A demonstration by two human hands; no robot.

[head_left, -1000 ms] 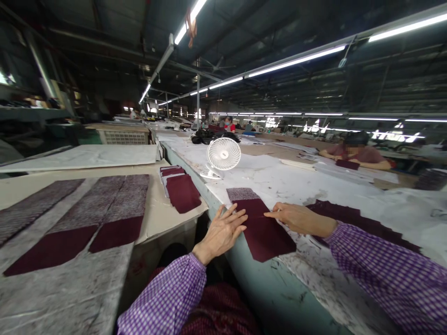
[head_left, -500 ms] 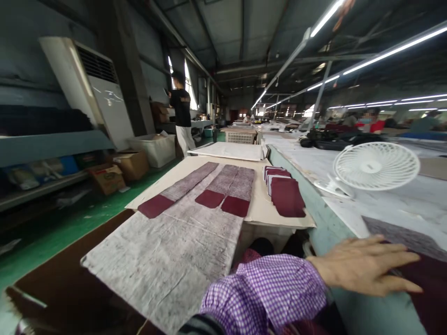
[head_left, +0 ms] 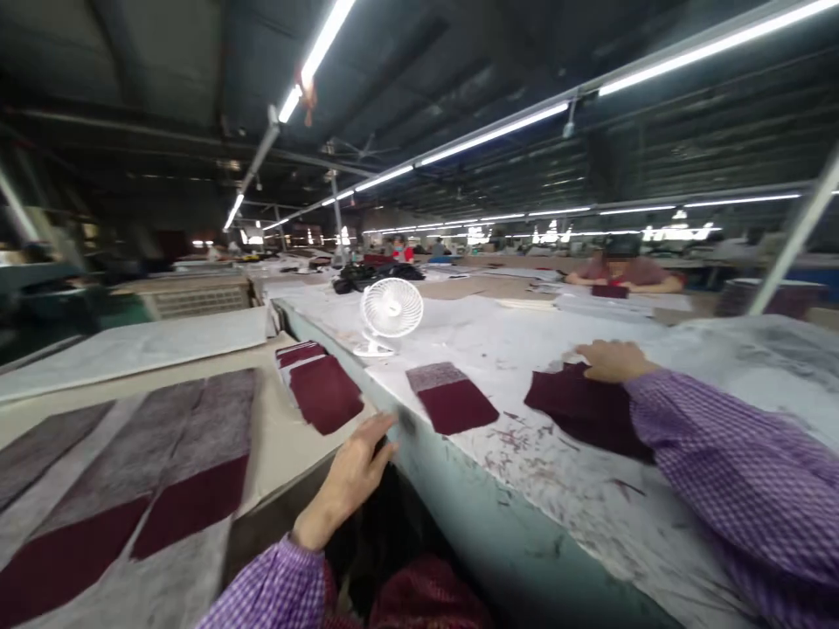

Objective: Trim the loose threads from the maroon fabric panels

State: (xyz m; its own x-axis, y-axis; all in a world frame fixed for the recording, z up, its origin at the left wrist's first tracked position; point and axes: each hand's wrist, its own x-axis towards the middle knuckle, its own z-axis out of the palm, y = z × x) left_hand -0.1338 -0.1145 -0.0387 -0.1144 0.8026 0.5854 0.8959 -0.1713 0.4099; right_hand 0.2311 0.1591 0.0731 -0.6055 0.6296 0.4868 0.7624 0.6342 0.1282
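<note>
On the table (head_left: 472, 336), the dark cloth (head_left: 583, 411) looks light and limp, best pinched by an edge. Near the stack (head_left: 324, 395), the left hand (head_left: 347, 476) hangs open; the right hand (head_left: 613, 361) touches the cloth, grip unclear.

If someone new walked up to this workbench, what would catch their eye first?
Probably the bright white fan, standing upright on the pale worktable. Next, the deep maroon fabric pieces: one in front of the fan, a darker pile under the right hand.
</note>
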